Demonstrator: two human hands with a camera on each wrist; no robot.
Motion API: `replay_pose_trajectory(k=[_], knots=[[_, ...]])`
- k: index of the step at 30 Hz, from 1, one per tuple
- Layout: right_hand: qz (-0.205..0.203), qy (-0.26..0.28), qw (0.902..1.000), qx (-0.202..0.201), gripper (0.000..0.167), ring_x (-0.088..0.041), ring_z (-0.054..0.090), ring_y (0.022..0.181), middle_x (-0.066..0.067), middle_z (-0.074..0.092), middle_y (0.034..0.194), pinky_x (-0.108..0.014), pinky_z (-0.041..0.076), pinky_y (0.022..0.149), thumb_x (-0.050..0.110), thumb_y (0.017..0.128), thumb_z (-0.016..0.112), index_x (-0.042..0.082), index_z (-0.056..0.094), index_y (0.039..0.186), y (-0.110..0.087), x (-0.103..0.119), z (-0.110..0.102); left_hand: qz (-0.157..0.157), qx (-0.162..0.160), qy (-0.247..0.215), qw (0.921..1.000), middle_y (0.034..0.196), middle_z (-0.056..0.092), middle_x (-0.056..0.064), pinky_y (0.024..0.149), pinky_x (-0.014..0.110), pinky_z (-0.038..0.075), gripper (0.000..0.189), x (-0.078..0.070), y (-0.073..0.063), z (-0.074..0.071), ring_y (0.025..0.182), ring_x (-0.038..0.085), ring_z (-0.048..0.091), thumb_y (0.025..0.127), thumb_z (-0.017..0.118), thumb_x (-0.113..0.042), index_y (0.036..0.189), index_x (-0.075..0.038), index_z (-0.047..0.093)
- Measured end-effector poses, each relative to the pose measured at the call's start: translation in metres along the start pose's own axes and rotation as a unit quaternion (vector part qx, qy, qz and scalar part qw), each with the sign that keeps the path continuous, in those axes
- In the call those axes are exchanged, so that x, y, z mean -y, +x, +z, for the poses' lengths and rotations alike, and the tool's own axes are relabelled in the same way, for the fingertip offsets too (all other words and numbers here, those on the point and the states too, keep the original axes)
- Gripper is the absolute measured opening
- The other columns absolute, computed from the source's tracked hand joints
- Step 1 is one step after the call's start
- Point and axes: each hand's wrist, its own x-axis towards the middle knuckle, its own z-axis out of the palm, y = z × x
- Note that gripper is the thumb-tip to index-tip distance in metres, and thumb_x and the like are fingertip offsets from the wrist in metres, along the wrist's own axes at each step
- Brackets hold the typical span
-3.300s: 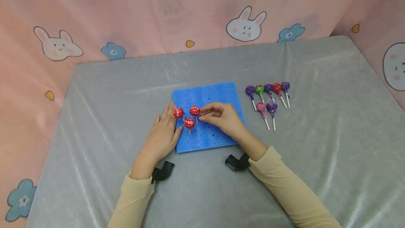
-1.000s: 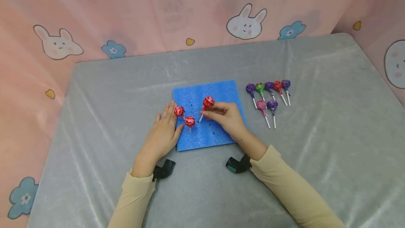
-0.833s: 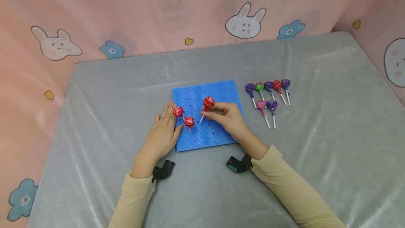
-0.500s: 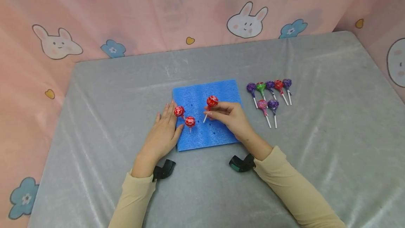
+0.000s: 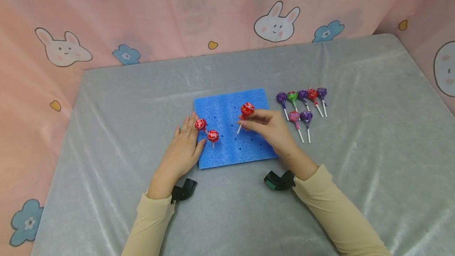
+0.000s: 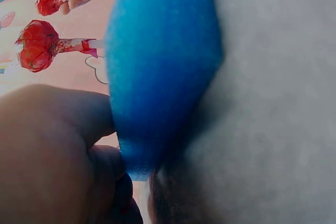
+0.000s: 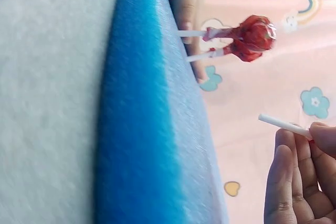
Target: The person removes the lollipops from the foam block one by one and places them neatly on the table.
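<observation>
My right hand (image 5: pixel 271 129) pinches a red-wrapped lollipop (image 5: pixel 247 109) by its stick between thumb and fingertips, above the blue foam block (image 5: pixel 227 155). In the right wrist view the white stick (image 7: pixel 283 124) has its lower end free, apart from the foam. Two other red lollipops stand upright in the foam's left part, one (image 5: pixel 200 124) behind the other (image 5: pixel 213 136). My left hand (image 5: pixel 181 151) rests along the block's left edge with fingers straight, close to those two. Small dark holes dot the foam's top.
Right of the foam, several lollipops lie on the grey cloth-covered table (image 5: pixel 355 149) in two rows: purple, green and red ones behind, a pink one (image 5: pixel 294 117) and a purple one (image 5: pixel 306 117) in front. A pink printed curtain (image 5: pixel 170 19) stands behind.
The right hand has taken the third red lollipop out of the foam, lifted it and carried it rightward. The left hand and the other lollipops have stayed in place.
</observation>
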Motion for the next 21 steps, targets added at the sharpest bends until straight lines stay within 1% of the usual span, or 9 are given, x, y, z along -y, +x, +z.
replay_pose_trajectory(k=[2, 4, 7, 10, 13, 17, 21], knots=[[0.012, -0.008, 0.9999, -0.008, 0.019, -0.012, 0.067, 0.08, 0.0, 0.072, 0.087, -0.027, 0.054, 0.072, -0.004, 0.084, 0.066, -0.016, 0.065, 0.099, -0.001, 0.003, -0.003, 0.001, 0.0, 0.0, 1.0, 0.157, 0.003, 0.014, 0.113, 0.05, 0.007, 0.061, 0.0, 0.0, 0.0, 0.143, 0.029, 0.003, 0.101, 0.039, -0.03, 0.147, 0.006, 0.021], [0.022, -0.017, 0.9995, -0.014, 0.021, -0.014, 0.067, 0.081, 0.0, 0.072, 0.087, -0.027, 0.054, 0.073, -0.001, 0.084, 0.067, -0.015, 0.065, 0.101, -0.002, 0.005, -0.006, 0.001, -0.001, 0.001, 1.0, 0.157, 0.003, 0.014, 0.113, 0.05, 0.007, 0.061, 0.0, 0.0, 0.0, 0.143, 0.029, 0.002, 0.101, 0.039, -0.03, 0.147, 0.006, 0.021], [0.034, -0.029, 0.9989, -0.016, 0.024, -0.018, 0.067, 0.083, -0.004, 0.072, 0.089, -0.03, 0.054, 0.074, 0.003, 0.084, 0.069, -0.013, 0.066, 0.102, -0.003, 0.01, -0.01, 0.001, 0.0, 0.0, 1.0, 0.157, 0.003, 0.014, 0.113, 0.05, 0.007, 0.061, 0.0, 0.001, 0.0, 0.143, 0.029, 0.002, 0.101, 0.039, -0.03, 0.146, 0.006, 0.022], [0.034, -0.05, 0.9981, -0.015, 0.024, -0.022, 0.067, 0.083, -0.006, 0.072, 0.09, -0.03, 0.054, 0.074, 0.006, 0.085, 0.069, -0.011, 0.067, 0.103, -0.004, 0.013, -0.015, 0.0, -0.001, -0.001, 1.0, 0.157, 0.003, 0.015, 0.113, 0.05, 0.007, 0.06, 0.0, 0.001, 0.0, 0.143, 0.029, 0.003, 0.101, 0.039, -0.03, 0.146, 0.007, 0.023], [0.025, -0.061, 0.9978, -0.014, 0.024, -0.02, 0.067, 0.082, -0.004, 0.072, 0.09, -0.028, 0.054, 0.074, 0.004, 0.086, 0.068, -0.011, 0.067, 0.104, -0.004, 0.016, -0.019, 0.0, -0.001, -0.002, 1.0, 0.157, 0.003, 0.015, 0.113, 0.051, 0.007, 0.06, 0.0, 0.0, 0.0, 0.143, 0.029, 0.003, 0.101, 0.04, -0.03, 0.146, 0.007, 0.023], [0.0, -0.041, 0.9991, -0.014, 0.022, -0.012, 0.069, 0.082, 0.0, 0.071, 0.09, -0.028, 0.055, 0.073, -0.003, 0.084, 0.067, -0.016, 0.064, 0.103, -0.004, 0.016, -0.021, 0.002, -0.002, -0.003, 1.0, 0.157, 0.003, 0.015, 0.113, 0.051, 0.008, 0.06, 0.0, 0.0, 0.0, 0.143, 0.029, 0.003, 0.101, 0.04, -0.029, 0.146, 0.007, 0.024], [-0.018, -0.024, 0.9995, -0.012, 0.02, -0.011, 0.069, 0.081, 0.003, 0.071, 0.089, -0.028, 0.055, 0.071, -0.008, 0.084, 0.065, -0.019, 0.062, 0.101, -0.004, 0.018, -0.023, 0.003, -0.002, -0.003, 1.0, 0.157, 0.003, 0.015, 0.113, 0.051, 0.008, 0.06, 0.001, 0.0, 0.0, 0.143, 0.029, 0.003, 0.101, 0.039, -0.03, 0.146, 0.007, 0.024]])
